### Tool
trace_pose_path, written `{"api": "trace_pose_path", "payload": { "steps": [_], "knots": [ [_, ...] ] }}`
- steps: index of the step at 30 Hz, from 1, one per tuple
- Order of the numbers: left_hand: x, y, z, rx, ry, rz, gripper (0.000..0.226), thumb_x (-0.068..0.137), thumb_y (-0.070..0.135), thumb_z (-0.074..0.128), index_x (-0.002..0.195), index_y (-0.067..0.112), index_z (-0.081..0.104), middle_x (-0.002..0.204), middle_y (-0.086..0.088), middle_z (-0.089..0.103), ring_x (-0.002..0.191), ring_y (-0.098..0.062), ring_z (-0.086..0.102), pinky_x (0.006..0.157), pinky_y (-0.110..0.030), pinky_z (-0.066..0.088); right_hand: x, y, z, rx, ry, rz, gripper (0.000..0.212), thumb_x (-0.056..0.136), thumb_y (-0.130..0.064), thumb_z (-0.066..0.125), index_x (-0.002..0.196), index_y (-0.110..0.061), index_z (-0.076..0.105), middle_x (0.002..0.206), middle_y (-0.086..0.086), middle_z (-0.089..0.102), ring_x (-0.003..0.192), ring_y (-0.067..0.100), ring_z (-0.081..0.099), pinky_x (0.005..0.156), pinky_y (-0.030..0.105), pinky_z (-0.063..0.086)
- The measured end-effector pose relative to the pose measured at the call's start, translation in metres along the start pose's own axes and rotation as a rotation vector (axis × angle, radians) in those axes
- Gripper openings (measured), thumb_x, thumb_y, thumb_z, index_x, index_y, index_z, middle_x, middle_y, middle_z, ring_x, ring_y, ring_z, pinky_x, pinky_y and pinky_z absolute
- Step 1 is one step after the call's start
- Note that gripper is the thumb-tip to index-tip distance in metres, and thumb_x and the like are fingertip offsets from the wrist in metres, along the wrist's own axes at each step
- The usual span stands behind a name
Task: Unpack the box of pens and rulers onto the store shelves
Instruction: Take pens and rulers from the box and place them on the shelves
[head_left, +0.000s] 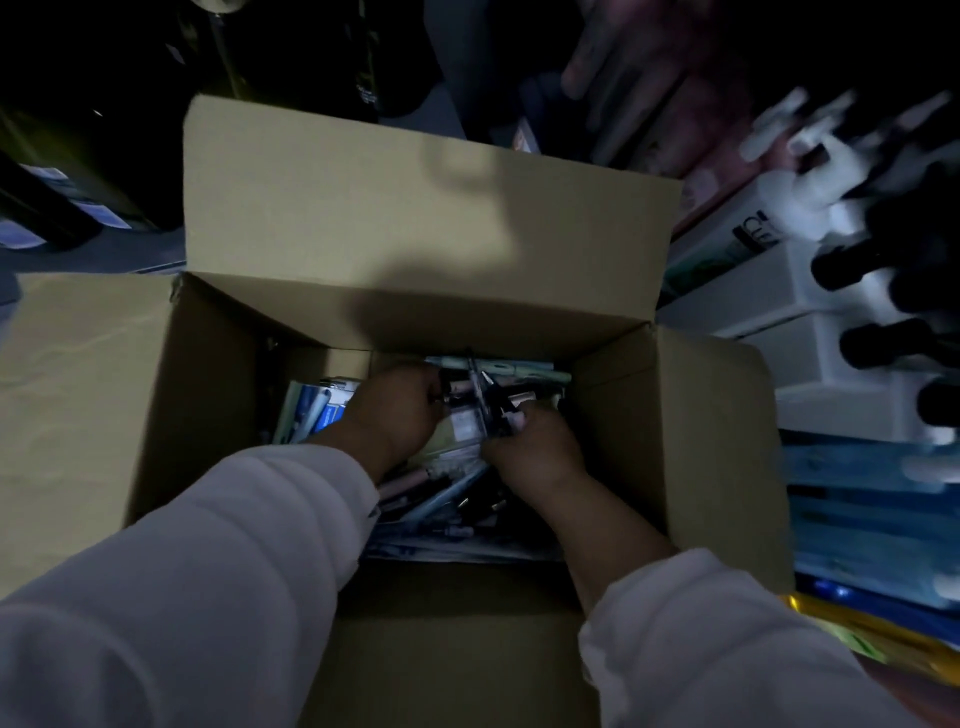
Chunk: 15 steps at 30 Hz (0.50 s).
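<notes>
Two white sleeves, the left sleeve (182, 571) and the right sleeve (701, 639), reached down from the lower edge of the frame into an open cardboard box (691, 415), seen from above in dim light. The near flap lay in shadow beneath the forearms.

Inside, the right hand (535, 447) was closed round a small clutch of dark pens (485, 400), which stood up and tilted away from the fingers toward the far wall. Just beside it, the left hand (395, 410) was curled, knuckles up, against the ends of pens lying crosswise. Whether it gripped any of them could not be told.

Loose pens (441, 499), some dark and some pale, lay heaped on the bottom of the box below and between the wrists. Blue-and-white packs (322, 405) stood on edge against the left side, and a pale green pack (514, 371) lay along the far wall.

The side flaps were spread flat to left and right, and the far flap (415, 218) stood upright with a shadow across it.

To the right of the box, blurred, were blue packets (872, 509), a yellow packet (857, 623), white cartons (769, 291) and rows of dark caps (872, 343). The far left was too dark to make out.
</notes>
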<state>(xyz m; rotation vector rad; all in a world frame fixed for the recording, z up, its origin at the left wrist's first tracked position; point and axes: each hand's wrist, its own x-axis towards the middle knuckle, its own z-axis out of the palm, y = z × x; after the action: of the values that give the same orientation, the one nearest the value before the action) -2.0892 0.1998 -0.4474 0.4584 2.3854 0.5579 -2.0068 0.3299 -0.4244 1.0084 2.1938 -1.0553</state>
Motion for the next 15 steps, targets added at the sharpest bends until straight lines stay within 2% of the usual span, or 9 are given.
{"api": "trace_pose_path", "payload": {
  "steps": [3, 6, 8, 10, 12, 15],
  "knots": [
    [-0.006, -0.002, -0.007, -0.090, 0.002, -0.022, 0.010, 0.088, 0.019, 0.061, 0.094, 0.011, 0.061, 0.101, -0.012, 0.065, 0.098, -0.029, 0.059, 0.069, -0.026, 0.037, -0.005, 0.000, -0.005, 0.211, -0.015, -0.003, 0.043, 0.086, -0.009, 0.062, 0.128, -0.009, 0.051, 0.126, -0.001, 0.051, 0.113, 0.016, 0.050, 0.088, 0.023, 0.040],
    [-0.015, 0.001, -0.017, -0.196, -0.002, -0.045, 0.007, 0.088, 0.019, 0.061, 0.086, 0.015, 0.056, 0.085, -0.008, 0.058, 0.092, -0.029, 0.059, 0.064, -0.025, 0.033, -0.010, -0.004, -0.013, 0.328, 0.001, -0.030, 0.026, 0.086, -0.004, 0.059, 0.111, -0.011, 0.053, 0.113, 0.002, 0.057, 0.107, 0.020, 0.056, 0.082, 0.025, 0.043],
    [-0.021, 0.004, -0.024, -0.271, 0.001, -0.037, 0.007, 0.089, 0.016, 0.061, 0.085, 0.014, 0.056, 0.079, -0.005, 0.054, 0.090, -0.030, 0.060, 0.060, -0.024, 0.031, -0.018, -0.008, -0.021, 0.430, 0.031, -0.057, 0.022, 0.085, -0.002, 0.057, 0.104, -0.012, 0.057, 0.104, 0.006, 0.063, 0.096, 0.021, 0.061, 0.071, 0.021, 0.047],
    [-0.027, 0.005, -0.028, -0.284, -0.051, -0.014, 0.005, 0.092, 0.013, 0.056, 0.093, 0.009, 0.058, 0.087, -0.010, 0.058, 0.096, -0.033, 0.060, 0.058, -0.023, 0.031, -0.027, -0.014, -0.030, 0.507, 0.040, -0.097, 0.018, 0.086, 0.002, 0.055, 0.090, -0.015, 0.057, 0.084, 0.001, 0.063, 0.073, 0.008, 0.060, 0.055, 0.013, 0.046],
    [-0.035, 0.004, -0.029, -0.153, -0.197, -0.010, 0.020, 0.095, 0.015, 0.051, 0.106, 0.002, 0.060, 0.107, -0.016, 0.061, 0.103, -0.031, 0.057, 0.064, -0.022, 0.033, -0.035, -0.019, -0.038, 0.527, 0.030, -0.135, 0.020, 0.088, 0.004, 0.053, 0.083, -0.016, 0.053, 0.071, -0.004, 0.056, 0.057, 0.000, 0.053, 0.046, 0.008, 0.040],
    [-0.050, 0.000, -0.026, 0.090, -0.427, -0.035, 0.031, 0.096, 0.025, 0.050, 0.115, 0.003, 0.060, 0.120, -0.016, 0.058, 0.108, -0.026, 0.055, 0.075, -0.020, 0.035, -0.045, -0.020, -0.041, 0.499, -0.007, -0.150, 0.015, 0.089, 0.002, 0.053, 0.085, -0.012, 0.052, 0.069, -0.002, 0.050, 0.057, 0.006, 0.048, 0.044, 0.010, 0.036]
  ]
}}
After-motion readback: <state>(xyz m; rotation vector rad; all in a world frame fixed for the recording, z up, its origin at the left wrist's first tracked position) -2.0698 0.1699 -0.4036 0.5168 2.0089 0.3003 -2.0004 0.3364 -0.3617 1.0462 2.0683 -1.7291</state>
